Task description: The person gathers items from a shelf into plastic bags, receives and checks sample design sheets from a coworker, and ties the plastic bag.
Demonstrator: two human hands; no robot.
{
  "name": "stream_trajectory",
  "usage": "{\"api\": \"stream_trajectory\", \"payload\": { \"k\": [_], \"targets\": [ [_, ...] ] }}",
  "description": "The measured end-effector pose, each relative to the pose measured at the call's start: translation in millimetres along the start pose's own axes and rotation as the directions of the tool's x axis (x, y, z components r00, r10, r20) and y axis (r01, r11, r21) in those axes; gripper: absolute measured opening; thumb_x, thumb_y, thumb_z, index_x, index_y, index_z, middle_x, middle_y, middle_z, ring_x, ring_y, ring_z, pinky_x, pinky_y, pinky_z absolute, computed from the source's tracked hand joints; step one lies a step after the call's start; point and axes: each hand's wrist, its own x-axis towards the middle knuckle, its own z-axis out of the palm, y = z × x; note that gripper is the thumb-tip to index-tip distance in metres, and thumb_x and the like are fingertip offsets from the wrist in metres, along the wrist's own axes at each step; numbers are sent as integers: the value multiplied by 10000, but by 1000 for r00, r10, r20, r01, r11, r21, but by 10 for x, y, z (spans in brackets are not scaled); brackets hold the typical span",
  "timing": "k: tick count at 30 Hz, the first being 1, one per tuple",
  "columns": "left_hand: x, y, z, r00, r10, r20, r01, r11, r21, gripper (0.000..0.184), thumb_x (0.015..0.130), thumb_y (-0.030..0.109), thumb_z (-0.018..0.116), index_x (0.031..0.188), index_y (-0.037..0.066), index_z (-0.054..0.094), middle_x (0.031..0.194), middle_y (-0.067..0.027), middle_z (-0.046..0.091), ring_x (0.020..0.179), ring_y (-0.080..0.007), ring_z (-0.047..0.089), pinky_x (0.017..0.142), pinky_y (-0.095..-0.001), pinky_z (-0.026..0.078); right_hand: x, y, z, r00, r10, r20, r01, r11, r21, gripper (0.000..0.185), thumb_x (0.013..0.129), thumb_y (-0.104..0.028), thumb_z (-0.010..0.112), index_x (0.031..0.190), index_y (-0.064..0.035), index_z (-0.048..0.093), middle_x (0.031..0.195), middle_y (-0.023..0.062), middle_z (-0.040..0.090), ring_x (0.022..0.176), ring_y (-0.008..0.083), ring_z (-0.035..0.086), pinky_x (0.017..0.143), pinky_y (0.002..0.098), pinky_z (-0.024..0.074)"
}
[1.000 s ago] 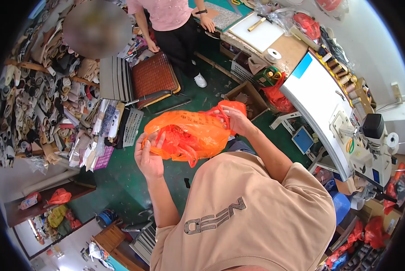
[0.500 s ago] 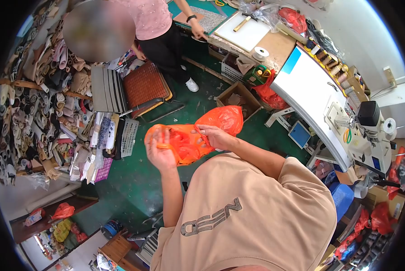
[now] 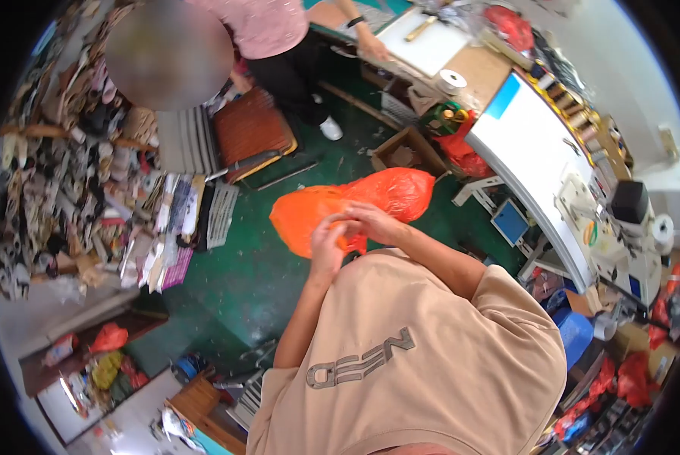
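In front of my chest, my left hand (image 3: pixel 328 241) is closed on the gathered edge of an orange plastic bag (image 3: pixel 302 214). My right hand (image 3: pixel 376 225) meets it there, fingers bent over the gathered plastic. A puffed-out red plastic bag (image 3: pixel 402 192) hangs against the orange one, just beyond my right hand. Both bags are held above the green floor. My fingers hide the bags' necks, and what is inside them cannot be made out.
Another person (image 3: pixel 275 30) stands ahead near a chair (image 3: pixel 252 129), one hand by the worktable (image 3: pixel 472 72). Rolled material fills the left shelves (image 3: pixel 74 197). On the right stands a white table (image 3: pixel 537 136) with a sewing machine (image 3: pixel 620 227). A cardboard box (image 3: pixel 408 152) sits on the floor.
My hands have come together, the left moving right onto the bag's gathered edge. The orange bag, earlier spread open with red plastic showing inside, is now bunched at its mouth.
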Motion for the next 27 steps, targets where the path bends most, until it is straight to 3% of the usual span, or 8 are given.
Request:
{"api": "stream_trajectory", "payload": {
  "k": [5, 6, 10, 16, 20, 23, 25, 27],
  "targets": [
    [-67, 46, 231, 962, -14, 273, -213, 586, 782, 138, 850, 56, 503, 914, -47, 569, 779, -166, 643, 710, -264, 643, 668, -368, 504, -16, -19, -286, 969, 80, 233, -127, 973, 193, 486, 942, -269, 537, 1353, -52, 398, 1110, 66, 575, 889, 141, 593, 776, 310, 508],
    [-33, 45, 216, 943, -55, 328, -281, 399, 873, 132, 836, 70, 507, 872, -45, 561, 750, -200, 632, 682, -307, 636, 645, -401, 496, -106, -106, -45, 993, 118, 26, -120, 990, 74, 539, 932, -260, 555, 1378, -30, 357, 1178, 89, 557, 912, 152, 594, 792, 311, 508],
    [80, -82, 199, 876, -76, 477, -462, 152, 873, 98, 792, 75, 517, 785, -20, 544, 704, -231, 608, 671, -372, 615, 622, -465, 476, -58, -131, 95, 937, 259, -233, -281, 957, -69, 651, 896, -212, 605, 1417, 10, 287, 1281, 138, 508, 1096, 208, 554, 899, 346, 476],
    [17, -50, 275, 801, -118, 586, -594, -42, 803, 123, 795, 113, 571, 854, 5, 568, 750, -188, 632, 697, -356, 628, 629, -463, 489, 118, -67, -217, 922, 171, -347, -275, 920, -279, 369, 868, -93, 582, 1189, 73, 506, 1022, 136, 624, 893, 197, 635, 765, 311, 528],
    [-409, 319, 83, 775, 494, 393, -572, 288, 768, 241, 836, 151, 617, 1052, 50, 589, 936, -155, 642, 812, -287, 644, 684, -384, 510, 42, -307, -2, 924, 5, -384, -128, 947, -296, 175, 875, -78, 538, 986, 48, 590, 845, 106, 619, 732, 173, 623, 661, 289, 529],
    [-733, 232, -593, 649, 742, -170, -299, 454, 839, 323, 870, 141, 612, 1168, 41, 538, 1027, -125, 635, 891, -222, 635, 759, -342, 496, -24, -381, 78, 952, 57, -300, -156, 935, -319, 208, 899, -113, 502, 1003, 44, 589, 789, 89, 612, 643, 160, 604, 596, 265, 523],
    [-824, -182, -1321, 529, 558, -639, -103, 790, 604, 444, 848, 175, 627, 1240, 9, 500, 1111, -149, 615, 986, -276, 611, 843, -370, 481, -42, -399, 28, 957, 89, -277, -181, 928, -326, 227, 902, -129, 497, 1014, 49, 584, 788, 87, 621, 653, 158, 611, 593, 258, 526],
    [-857, -490, -1705, 539, 375, -754, 193, 817, 544, 594, 821, 225, 661, 1320, 8, 422, 1219, -179, 553, 1116, -294, 544, 915, -371, 443, -51, -408, 95, 945, 123, -303, -215, 933, -290, 238, 899, -139, 503, 1021, 50, 582, 806, 91, 628, 659, 162, 618, 597, 264, 530]
  ]
}}
